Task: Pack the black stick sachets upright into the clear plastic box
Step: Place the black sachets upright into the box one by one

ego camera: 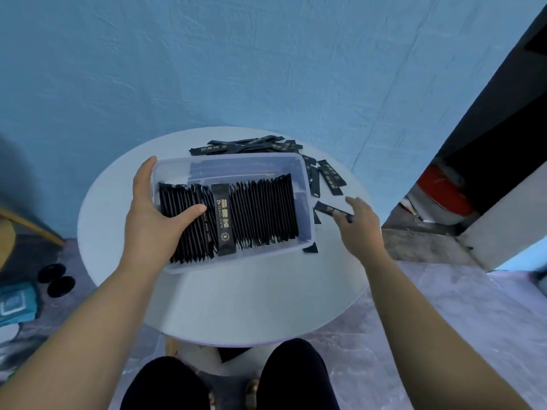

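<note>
Far left, down on the floor, two black discs (56, 279) lie beside a teal packet (14, 303). Up on the round white table (251, 306), the left hand (154, 211) clasps the left wall of the clear box (236, 159), with the fingers along the outside and the thumb reaching in to rest on the packed sachets (266, 211). Those stand upright on edge, a tight row running from the left wall almost to the right one, in the near part of the box. One flat sachet (224, 220) lies across the top of the row, gold print up, a little left of the middle. Past the far wall and down the right side, spare sachets (328, 179) lie scattered flat on the table. Over on the right, the right hand (359, 223) is low at the table, fingers curled, pinching the end of a stray sachet (324, 207) near the box's right wall.
</note>
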The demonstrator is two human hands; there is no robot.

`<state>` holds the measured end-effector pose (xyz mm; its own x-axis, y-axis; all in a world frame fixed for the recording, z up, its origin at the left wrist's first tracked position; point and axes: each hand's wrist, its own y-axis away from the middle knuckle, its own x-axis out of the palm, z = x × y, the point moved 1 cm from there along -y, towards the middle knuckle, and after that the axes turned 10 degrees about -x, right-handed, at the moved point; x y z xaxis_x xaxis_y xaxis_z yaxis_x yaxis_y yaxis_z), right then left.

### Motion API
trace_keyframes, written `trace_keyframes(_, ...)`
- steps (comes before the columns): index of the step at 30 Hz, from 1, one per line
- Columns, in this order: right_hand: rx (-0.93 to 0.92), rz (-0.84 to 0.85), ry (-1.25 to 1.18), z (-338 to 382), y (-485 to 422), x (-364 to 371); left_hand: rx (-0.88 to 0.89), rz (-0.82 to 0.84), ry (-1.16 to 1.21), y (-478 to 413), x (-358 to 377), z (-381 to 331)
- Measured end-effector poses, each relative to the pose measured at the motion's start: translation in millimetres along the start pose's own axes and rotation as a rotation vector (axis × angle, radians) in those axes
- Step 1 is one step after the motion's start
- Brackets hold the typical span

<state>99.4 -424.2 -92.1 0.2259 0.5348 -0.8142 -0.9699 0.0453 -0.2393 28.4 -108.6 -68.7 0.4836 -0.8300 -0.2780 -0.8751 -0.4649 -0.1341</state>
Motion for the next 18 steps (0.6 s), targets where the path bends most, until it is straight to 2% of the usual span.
trace_keyframes(2,-0.029,0.264,0.190,-19,-18,10,-0.006,-0.009,0.008,-2,-4,5)
trace_keyframes(3,-0.052,0.342,0.241,-23,-23,14,-0.013,-0.012,0.008,-3,-5,7)
trace_keyframes(6,-0.133,0.431,0.317,-19,-20,14,-0.042,-0.027,0.001,-5,-11,11)
trace_keyframes(9,-0.191,0.400,0.338,-12,-10,10,-0.064,-0.035,0.005,-6,-17,12)
trace_keyframes(14,0.042,0.232,0.073,8,-15,13,-0.071,-0.057,-0.004,-5,-23,10)
trace_keyframes(18,0.084,0.224,0.073,35,-26,27,-0.063,-0.064,0.014,-2,-26,9)
